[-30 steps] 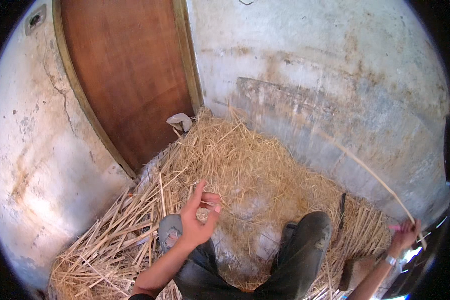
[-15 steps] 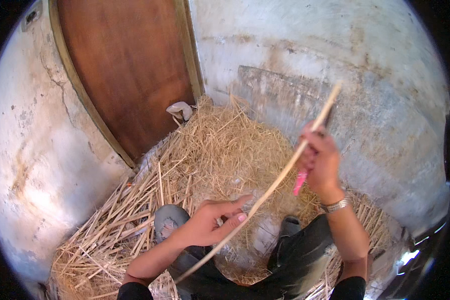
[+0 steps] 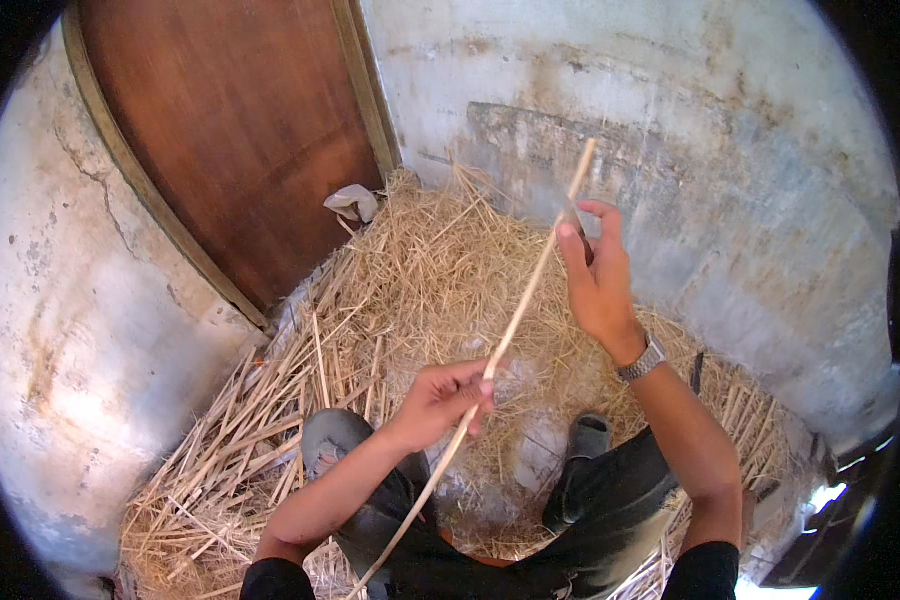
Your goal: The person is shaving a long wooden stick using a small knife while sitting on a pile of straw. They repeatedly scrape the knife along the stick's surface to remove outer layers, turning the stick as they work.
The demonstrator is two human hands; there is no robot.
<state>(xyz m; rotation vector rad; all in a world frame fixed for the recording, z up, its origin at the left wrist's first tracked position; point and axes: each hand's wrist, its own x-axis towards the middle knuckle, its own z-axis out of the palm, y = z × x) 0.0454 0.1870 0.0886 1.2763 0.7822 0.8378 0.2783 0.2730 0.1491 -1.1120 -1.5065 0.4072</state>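
Note:
A long, thin, pale bamboo stick (image 3: 526, 303) slants from near my lap up toward the wall. My left hand (image 3: 438, 402) pinches it around its middle, thumb on top. Close to its upper end, my right hand (image 3: 602, 285) grips a knife, fingers curled and thumb against the stick. Only a bit of the dark blade (image 3: 577, 222) shows beside the stick; the palm hides the handle. A metal-banded watch (image 3: 642, 360) circles my right wrist.
Shavings (image 3: 450, 255) are heaped before me against the wall (image 3: 670, 200). Split sticks (image 3: 240, 430) lie in a pile at left, with more sticks (image 3: 745, 415) at right. A brown door (image 3: 240, 130) and a whitish bag (image 3: 353, 203) stand beyond. My sandalled foot (image 3: 587, 440) rests among the shavings.
My right hand has moved up and left along the stick, and its knife's pink handle has gone out of sight. My left hand has closed more firmly on the stick, which now stands steeper.

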